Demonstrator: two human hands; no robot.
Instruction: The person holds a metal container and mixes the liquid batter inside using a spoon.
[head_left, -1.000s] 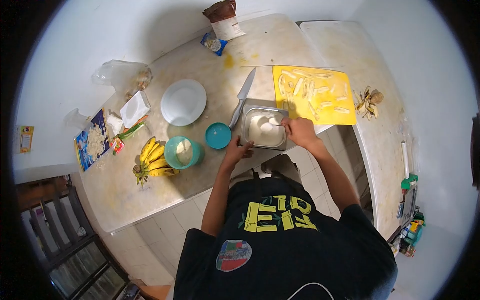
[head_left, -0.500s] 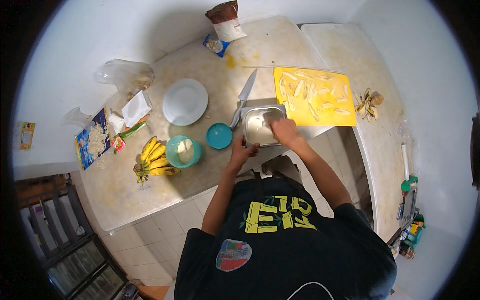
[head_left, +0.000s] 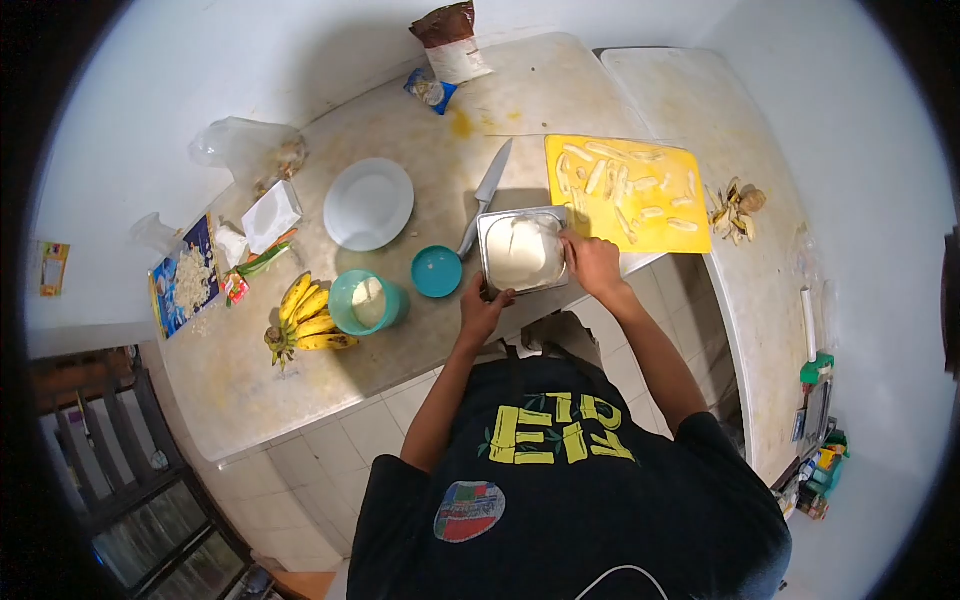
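A square metal pan with pale, creamy batter sits at the table's near edge. My left hand grips its near left corner, thumb along the front rim. At the right rim, the closed fingers of my right hand reach over the batter; whatever they hold is hidden. A knife lies behind the pan, handle towards it. Just left of the pan is a turquoise lid. To the right, a yellow cutting board carries several banana slices.
A turquoise tub with white powder, bananas and a white plate stand left. Further left are a white box and a plastic bag. A brown-and-white packet is at the back, peels on the right.
My right hand has moved from inside the pan to its right rim. The batter's surface now shows more fully and looks smoother. My left hand keeps its grip.
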